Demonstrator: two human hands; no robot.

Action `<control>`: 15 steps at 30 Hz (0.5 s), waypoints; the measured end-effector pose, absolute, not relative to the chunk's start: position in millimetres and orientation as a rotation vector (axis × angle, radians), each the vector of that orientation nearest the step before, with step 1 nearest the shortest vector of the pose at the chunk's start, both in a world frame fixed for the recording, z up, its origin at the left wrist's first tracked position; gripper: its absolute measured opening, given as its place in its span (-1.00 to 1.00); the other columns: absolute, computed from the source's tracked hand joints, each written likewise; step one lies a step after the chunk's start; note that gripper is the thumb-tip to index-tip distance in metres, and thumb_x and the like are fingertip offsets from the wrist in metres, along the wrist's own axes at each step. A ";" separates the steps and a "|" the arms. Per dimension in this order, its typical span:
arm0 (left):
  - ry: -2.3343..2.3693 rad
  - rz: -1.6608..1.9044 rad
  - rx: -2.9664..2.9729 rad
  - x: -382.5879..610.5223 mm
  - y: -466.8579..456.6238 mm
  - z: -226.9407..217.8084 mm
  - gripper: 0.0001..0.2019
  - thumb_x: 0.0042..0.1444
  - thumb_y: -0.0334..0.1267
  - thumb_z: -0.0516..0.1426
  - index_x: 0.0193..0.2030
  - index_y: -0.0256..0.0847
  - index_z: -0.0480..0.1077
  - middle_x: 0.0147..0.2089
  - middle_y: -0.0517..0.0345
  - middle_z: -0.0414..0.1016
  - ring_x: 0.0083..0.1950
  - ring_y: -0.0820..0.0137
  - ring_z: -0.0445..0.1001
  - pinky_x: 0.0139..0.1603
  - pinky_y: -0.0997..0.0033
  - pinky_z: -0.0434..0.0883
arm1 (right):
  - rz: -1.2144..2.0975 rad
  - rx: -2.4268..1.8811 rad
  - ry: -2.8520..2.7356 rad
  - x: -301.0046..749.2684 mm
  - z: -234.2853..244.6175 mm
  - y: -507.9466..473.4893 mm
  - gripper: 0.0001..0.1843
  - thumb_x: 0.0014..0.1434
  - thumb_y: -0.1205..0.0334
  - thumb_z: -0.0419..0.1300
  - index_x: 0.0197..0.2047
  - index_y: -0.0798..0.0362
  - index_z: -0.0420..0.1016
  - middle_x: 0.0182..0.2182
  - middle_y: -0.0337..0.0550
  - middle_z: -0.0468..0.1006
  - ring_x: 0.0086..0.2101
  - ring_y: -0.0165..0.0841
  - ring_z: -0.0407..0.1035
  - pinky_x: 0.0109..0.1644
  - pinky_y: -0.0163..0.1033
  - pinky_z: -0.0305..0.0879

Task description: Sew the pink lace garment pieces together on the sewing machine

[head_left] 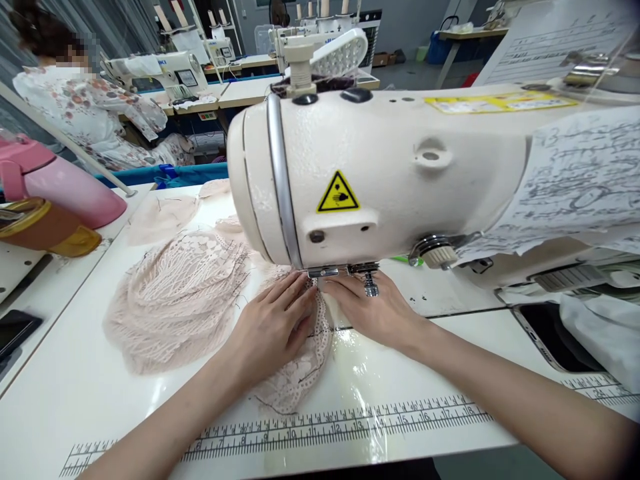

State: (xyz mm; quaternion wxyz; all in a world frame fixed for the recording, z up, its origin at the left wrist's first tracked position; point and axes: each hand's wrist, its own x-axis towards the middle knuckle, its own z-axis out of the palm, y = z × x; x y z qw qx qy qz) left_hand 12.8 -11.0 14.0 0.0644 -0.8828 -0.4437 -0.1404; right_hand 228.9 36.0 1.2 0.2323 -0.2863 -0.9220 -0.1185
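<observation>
Head view: a pale pink lace piece (300, 380) is laid flat on the glossy white tabletop (75, 400), with its far end tucked under the metal presser foot (345, 270) of a cream industrial sewing machine (380, 173). The left hand (273, 327) is pressed palm-down on the lace. Its grip is open, the fingers are stretched flat toward the presser foot, and nothing is enclosed. The right hand (373, 310) is set just beside it at the right edge of the lace, also with an open grip and extended fingers; the fingertips are brought up to the presser foot and partly hidden by the machine head. A loose heap of matching pink lace pieces (175, 300) is piled to the left, just beside the left hand. A printed black ruler strip (325, 427) is run along the near edge of the tabletop. A yellow triangular warning sticker (339, 193) is fixed to the front of the machine head. At the far left, a pink plastic bottle (65, 183) is laid above a brown and yellow pouch (45, 230). A dark smartphone (550, 337) is placed at the right, below the machine arm. A person in a floral blouse (85, 113) is seated at the back left.
</observation>
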 end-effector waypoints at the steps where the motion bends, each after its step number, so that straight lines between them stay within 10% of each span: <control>1: -1.318 -0.436 -2.657 13.8 -14.2 20.6 -0.64 0.27 -0.28 0.02 0.16 -0.31 0.35 0.20 -0.07 0.41 0.23 0.15 0.37 0.15 0.09 0.43 | -0.301 -0.709 -2.526 230.2 1.3 36.8 -0.68 0.21 0.52 -0.03 -0.09 0.08 0.45 -0.10 -0.14 0.56 -0.22 -0.38 0.39 -0.17 -0.21 0.23; 6: -0.874 -0.440 -2.823 10.5 -45.6 54.6 -0.84 0.22 -0.28 0.11 -0.15 -0.24 0.48 -0.10 0.07 0.57 -0.16 0.32 0.51 -0.23 0.29 0.46 | -0.151 -0.365 -2.599 233.9 2.5 37.8 -0.74 0.23 0.50 -0.03 -0.26 0.06 0.43 -0.25 -0.23 0.55 -0.24 -0.44 0.35 -0.30 -0.30 0.13; 15: -0.874 -0.137 -2.691 -9.7 -108.7 40.6 -0.79 0.23 -0.34 0.02 -0.20 -0.27 0.50 0.02 -0.01 0.47 -0.15 0.37 0.42 -0.41 0.42 0.36 | 0.011 -0.210 -2.604 242.5 -0.4 32.0 -0.76 0.21 0.26 0.05 -0.09 0.01 0.47 -0.15 -0.11 0.54 -0.09 -0.26 0.36 -0.15 -0.13 0.29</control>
